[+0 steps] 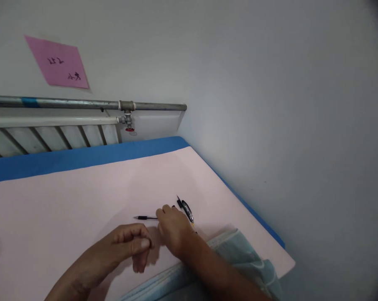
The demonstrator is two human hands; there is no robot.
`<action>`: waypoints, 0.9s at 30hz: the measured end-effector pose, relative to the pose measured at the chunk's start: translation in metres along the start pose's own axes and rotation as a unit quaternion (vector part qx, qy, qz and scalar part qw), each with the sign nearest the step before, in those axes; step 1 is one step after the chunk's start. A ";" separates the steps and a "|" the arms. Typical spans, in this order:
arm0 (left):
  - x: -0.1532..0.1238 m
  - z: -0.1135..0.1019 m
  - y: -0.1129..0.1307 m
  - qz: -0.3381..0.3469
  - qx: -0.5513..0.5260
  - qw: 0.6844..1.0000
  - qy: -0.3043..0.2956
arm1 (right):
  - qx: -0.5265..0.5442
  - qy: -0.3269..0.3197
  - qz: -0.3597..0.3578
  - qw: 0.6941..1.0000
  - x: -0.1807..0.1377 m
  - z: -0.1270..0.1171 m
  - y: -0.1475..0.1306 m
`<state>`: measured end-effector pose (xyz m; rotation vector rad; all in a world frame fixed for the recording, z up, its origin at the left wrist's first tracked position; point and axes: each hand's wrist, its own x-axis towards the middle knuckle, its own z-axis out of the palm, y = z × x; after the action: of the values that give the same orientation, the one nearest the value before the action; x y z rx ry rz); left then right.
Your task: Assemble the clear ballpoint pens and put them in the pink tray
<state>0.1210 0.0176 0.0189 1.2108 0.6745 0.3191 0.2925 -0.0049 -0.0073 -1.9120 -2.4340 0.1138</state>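
Observation:
My right hand [174, 230] reaches over the table with its fingers curled down. From under those fingers comes a slim pen [145, 217] with a black grip, its tip pointing left; its rear end is hidden by the hand. Just beyond that hand lies a dark pen piece with a clip [187, 211], with a small black part [179, 202] by it. Closer to me, my left hand [126, 246] is closed, thumb pressed against the forefinger. Whatever sits in this pinch is too small to make out.
A pale pink sheet [66, 217] covers the blue-edged table [82, 158]. Light blue fabric [239, 251] lies at the near edge under my right forearm. Behind stand a radiator [44, 138], a metal pipe [82, 103] and a red-handled valve [129, 129]. A wall [286, 125] bounds the right side.

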 end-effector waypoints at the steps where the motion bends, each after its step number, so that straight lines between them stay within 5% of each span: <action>1: -0.001 0.001 0.002 -0.009 0.013 0.999 -0.031 | 0.005 -0.007 0.005 1.000 0.001 0.000 -0.001; 8: 0.002 -0.001 -0.007 -0.035 0.055 0.994 -0.086 | 0.133 0.069 -0.031 0.988 0.002 0.005 -0.003; 15: 0.011 -0.008 -0.028 -0.105 0.086 0.988 0.074 | 0.151 0.087 0.014 0.985 0.004 0.009 0.004; 21: 0.018 -0.009 -0.033 -0.095 0.138 0.979 0.116 | 0.107 0.058 -0.002 0.993 0.006 0.016 0.003; 27: 0.019 -0.008 -0.036 -0.096 0.140 0.977 0.125 | 0.174 0.081 -0.020 0.981 0.007 0.020 -0.003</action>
<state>0.1267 0.0222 -0.0216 1.3731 1.0760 0.2209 0.2862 0.0002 -0.0268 -1.6526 -2.1742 0.3427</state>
